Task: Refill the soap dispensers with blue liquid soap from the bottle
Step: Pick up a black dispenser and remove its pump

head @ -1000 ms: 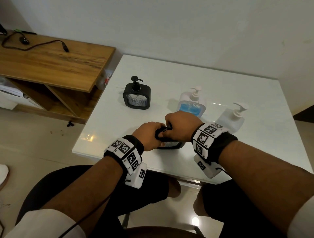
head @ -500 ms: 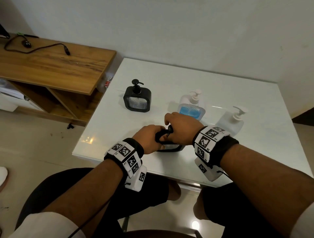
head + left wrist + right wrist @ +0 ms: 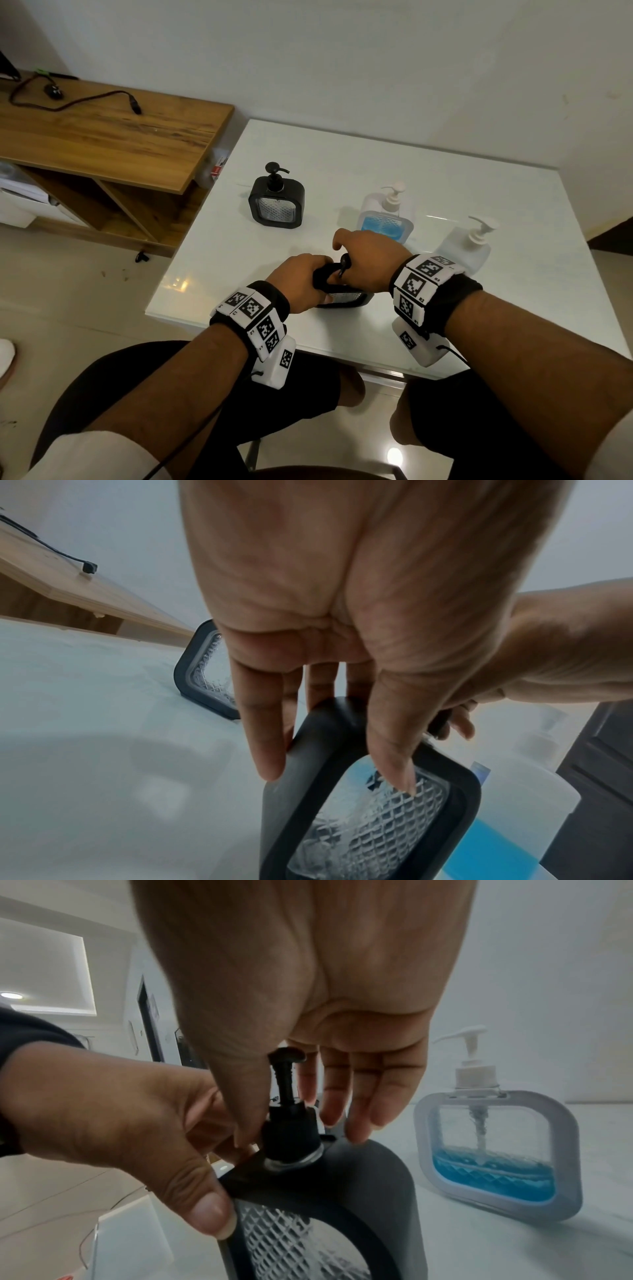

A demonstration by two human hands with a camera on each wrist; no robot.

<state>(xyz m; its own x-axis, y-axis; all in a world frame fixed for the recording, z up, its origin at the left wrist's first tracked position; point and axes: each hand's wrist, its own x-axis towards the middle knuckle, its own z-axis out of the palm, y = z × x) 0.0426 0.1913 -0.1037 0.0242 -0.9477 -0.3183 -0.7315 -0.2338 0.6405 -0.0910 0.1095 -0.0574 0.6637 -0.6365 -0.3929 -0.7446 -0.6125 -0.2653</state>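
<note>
From the head cam, both my hands are on the near black dispenser (image 3: 346, 296) at the front edge of the white table (image 3: 445, 192). My left hand (image 3: 298, 282) wraps its left side and my right hand (image 3: 368, 258) sits over the pump top. Behind are a second black dispenser (image 3: 276, 205), a white dispenser (image 3: 385, 219) part full of blue soap, and a pump bottle (image 3: 467, 246).

Left wrist cam: my fingers (image 3: 262, 737) curl round the frame's corner, thumb on the clear patterned window.

Right wrist cam: my thumb and fingers (image 3: 337, 1093) pinch the pump collar (image 3: 291, 1135), while my left thumb presses the frame just below.
</note>
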